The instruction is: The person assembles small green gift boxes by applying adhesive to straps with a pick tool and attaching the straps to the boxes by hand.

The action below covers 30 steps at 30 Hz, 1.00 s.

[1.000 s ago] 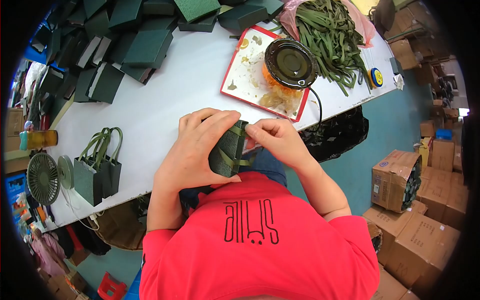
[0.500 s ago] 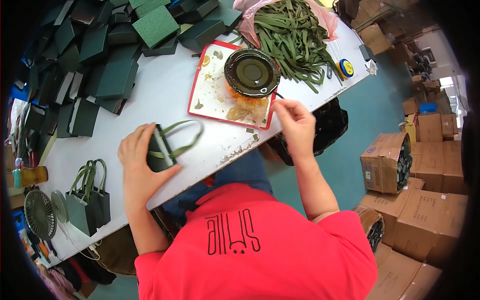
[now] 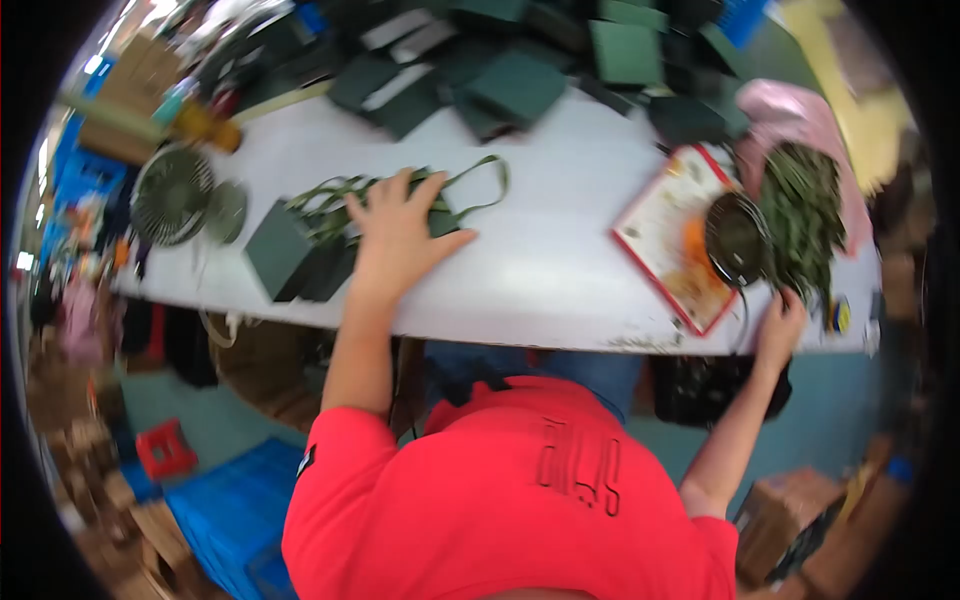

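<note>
On a white counter, left hand spread over a green bag, right hand at the ribbons

Across the left part of the counter (image 3: 560, 290), the person's left hand (image 3: 395, 240) is open, its fingers fanned over a small green bag (image 3: 440, 218) whose handle loops out to the right. Contact with the bag is likely hidden by the palm, so how firmly it touches cannot be told. Just beside it are other green bags (image 3: 277, 250) with ribbon handles, and farther left a fan (image 3: 172, 195).

Well apart, near the counter's front edge, the right hand (image 3: 781, 328) has its grip drawn closed at the lower end of the green ribbons (image 3: 800, 205); blur hides whether a strand is pinched. The ribbons spill from a pink plastic bag (image 3: 790, 108), beside a round dark dish (image 3: 737, 240) over a red-edged board (image 3: 652, 222). Dark green boxes (image 3: 515, 88) lie heaped along the far side.
</note>
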Each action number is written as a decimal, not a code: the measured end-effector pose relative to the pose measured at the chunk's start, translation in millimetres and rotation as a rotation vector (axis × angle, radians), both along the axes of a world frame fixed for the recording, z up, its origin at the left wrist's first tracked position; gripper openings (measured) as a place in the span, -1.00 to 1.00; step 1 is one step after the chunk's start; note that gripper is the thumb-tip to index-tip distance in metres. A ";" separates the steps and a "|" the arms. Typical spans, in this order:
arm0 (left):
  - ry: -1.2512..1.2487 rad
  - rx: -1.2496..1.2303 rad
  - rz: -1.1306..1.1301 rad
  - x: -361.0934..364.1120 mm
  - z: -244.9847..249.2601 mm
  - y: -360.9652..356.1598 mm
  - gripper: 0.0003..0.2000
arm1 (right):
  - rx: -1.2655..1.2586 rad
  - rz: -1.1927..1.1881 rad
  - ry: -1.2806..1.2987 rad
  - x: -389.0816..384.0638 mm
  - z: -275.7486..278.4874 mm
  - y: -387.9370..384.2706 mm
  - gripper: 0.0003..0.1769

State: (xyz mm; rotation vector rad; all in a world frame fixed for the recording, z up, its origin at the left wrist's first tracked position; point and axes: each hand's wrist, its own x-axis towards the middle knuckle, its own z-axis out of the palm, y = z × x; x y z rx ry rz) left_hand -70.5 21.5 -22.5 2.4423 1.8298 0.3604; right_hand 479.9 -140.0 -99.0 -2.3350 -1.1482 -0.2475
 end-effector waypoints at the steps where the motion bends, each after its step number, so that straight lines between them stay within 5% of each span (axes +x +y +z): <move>1: 0.005 -0.005 0.045 -4.8 -4.2 1.7 -0.22 | -0.034 0.018 -0.054 2.7 0.5 -0.7 -0.68; 11: 0.061 -0.128 0.518 -105.1 2.4 -46.4 -0.16 | 0.029 0.000 -0.090 -9.2 8.0 -0.3 -0.71; 19: 0.302 -0.410 0.858 -175.8 45.8 -72.9 -0.24 | 0.375 0.025 0.366 0.8 2.4 -10.3 -0.70; 24: -0.206 0.020 0.282 -147.5 4.2 2.9 -0.38 | 0.597 0.042 0.942 -16.8 28.6 -17.4 -0.69; 30: -0.669 0.184 0.193 -53.0 -35.1 107.7 -0.31 | 0.793 0.034 1.208 -50.0 50.7 -37.9 -0.71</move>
